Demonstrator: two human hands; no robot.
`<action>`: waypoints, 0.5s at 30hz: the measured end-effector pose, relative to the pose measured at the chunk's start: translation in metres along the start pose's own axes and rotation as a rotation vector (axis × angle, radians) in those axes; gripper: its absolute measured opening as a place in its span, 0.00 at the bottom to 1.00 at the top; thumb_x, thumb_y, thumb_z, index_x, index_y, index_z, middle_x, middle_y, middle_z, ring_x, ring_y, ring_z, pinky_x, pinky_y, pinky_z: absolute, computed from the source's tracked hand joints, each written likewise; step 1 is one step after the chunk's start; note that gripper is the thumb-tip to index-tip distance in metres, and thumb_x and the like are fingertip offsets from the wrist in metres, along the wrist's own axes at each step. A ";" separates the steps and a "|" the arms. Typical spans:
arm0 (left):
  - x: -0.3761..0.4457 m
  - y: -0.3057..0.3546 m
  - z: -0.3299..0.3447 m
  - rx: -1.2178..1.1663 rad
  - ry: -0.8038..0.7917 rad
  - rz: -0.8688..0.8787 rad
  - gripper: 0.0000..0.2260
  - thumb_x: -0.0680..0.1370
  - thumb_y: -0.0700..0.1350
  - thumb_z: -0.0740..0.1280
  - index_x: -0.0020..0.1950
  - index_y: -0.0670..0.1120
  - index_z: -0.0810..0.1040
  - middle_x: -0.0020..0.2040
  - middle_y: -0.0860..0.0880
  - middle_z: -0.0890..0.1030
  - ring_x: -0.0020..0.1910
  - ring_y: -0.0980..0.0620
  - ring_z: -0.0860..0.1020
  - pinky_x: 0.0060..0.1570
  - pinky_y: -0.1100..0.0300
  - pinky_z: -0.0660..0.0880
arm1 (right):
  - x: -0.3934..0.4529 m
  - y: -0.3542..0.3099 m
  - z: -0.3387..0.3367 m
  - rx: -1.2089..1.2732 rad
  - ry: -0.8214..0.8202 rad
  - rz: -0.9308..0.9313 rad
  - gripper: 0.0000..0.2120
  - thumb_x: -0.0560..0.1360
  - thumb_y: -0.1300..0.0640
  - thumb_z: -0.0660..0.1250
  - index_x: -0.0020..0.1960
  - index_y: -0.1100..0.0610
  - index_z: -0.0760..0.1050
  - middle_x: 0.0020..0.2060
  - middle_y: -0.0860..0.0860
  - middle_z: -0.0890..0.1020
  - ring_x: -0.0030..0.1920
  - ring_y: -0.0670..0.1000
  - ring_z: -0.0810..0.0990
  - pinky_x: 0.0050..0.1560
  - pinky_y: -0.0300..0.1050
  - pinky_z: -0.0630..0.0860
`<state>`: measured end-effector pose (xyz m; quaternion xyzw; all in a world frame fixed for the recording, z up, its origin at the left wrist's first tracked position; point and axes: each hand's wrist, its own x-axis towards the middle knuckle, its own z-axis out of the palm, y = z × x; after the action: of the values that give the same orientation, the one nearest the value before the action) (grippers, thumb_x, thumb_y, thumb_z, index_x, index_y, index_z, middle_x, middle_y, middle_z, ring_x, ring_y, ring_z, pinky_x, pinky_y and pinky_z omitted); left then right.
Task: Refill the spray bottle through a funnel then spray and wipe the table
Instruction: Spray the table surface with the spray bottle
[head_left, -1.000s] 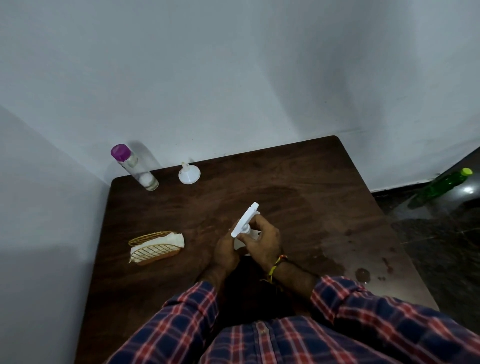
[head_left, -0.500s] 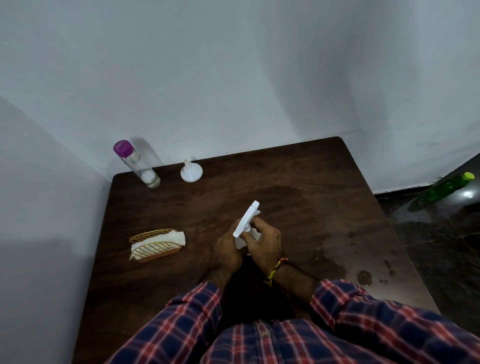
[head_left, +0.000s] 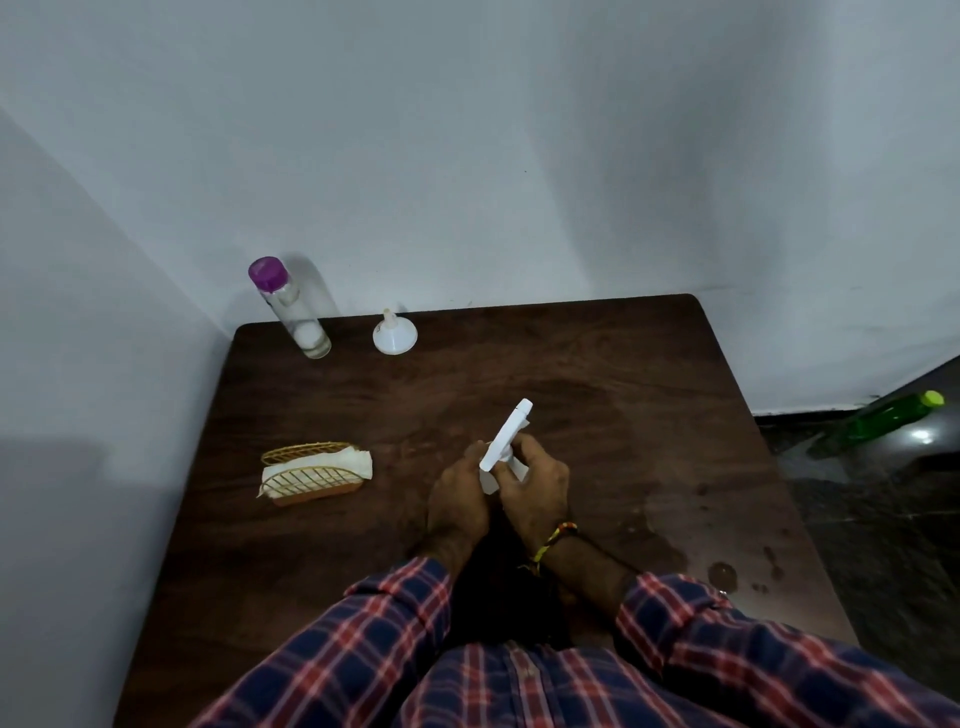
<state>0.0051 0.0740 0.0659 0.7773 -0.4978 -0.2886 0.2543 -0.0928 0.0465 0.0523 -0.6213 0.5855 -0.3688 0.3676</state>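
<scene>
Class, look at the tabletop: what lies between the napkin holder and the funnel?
Nothing: in the head view, only bare dark wood of the table separates the napkin holder from the funnel.

A plain room in a home, it seems. A dark wooden table (head_left: 597, 415) sits in a corner of bare white walls (head_left: 467, 145). A gold napkin holder (head_left: 311, 470) lies at centre left, a dark tiled floor (head_left: 883, 493) at right.

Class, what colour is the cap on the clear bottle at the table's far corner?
Purple cap, seen in the head view.

no readable text, labels, brands or numbers on anything in view.
</scene>
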 end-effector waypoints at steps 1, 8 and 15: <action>0.000 0.001 0.000 0.008 0.000 0.004 0.11 0.81 0.53 0.62 0.60 0.53 0.77 0.51 0.52 0.83 0.50 0.51 0.81 0.51 0.59 0.75 | 0.000 0.000 0.001 -0.008 0.018 0.020 0.05 0.76 0.54 0.69 0.44 0.55 0.79 0.35 0.49 0.83 0.37 0.49 0.81 0.39 0.50 0.78; -0.001 -0.006 0.000 -0.018 -0.017 -0.036 0.13 0.76 0.56 0.66 0.59 0.55 0.77 0.52 0.53 0.83 0.51 0.51 0.81 0.48 0.61 0.72 | 0.006 0.001 -0.005 0.018 -0.100 -0.003 0.06 0.71 0.55 0.75 0.44 0.54 0.79 0.37 0.46 0.83 0.40 0.44 0.81 0.41 0.45 0.78; 0.000 0.000 0.007 -0.058 -0.008 -0.124 0.14 0.76 0.62 0.61 0.51 0.54 0.76 0.50 0.53 0.82 0.52 0.50 0.80 0.53 0.57 0.74 | 0.009 -0.015 0.003 0.051 -0.007 0.076 0.21 0.64 0.46 0.80 0.44 0.54 0.72 0.34 0.47 0.81 0.34 0.43 0.80 0.36 0.37 0.76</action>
<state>0.0005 0.0732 0.0608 0.7979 -0.4410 -0.3213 0.2563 -0.0824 0.0383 0.0647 -0.5902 0.5978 -0.3674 0.3992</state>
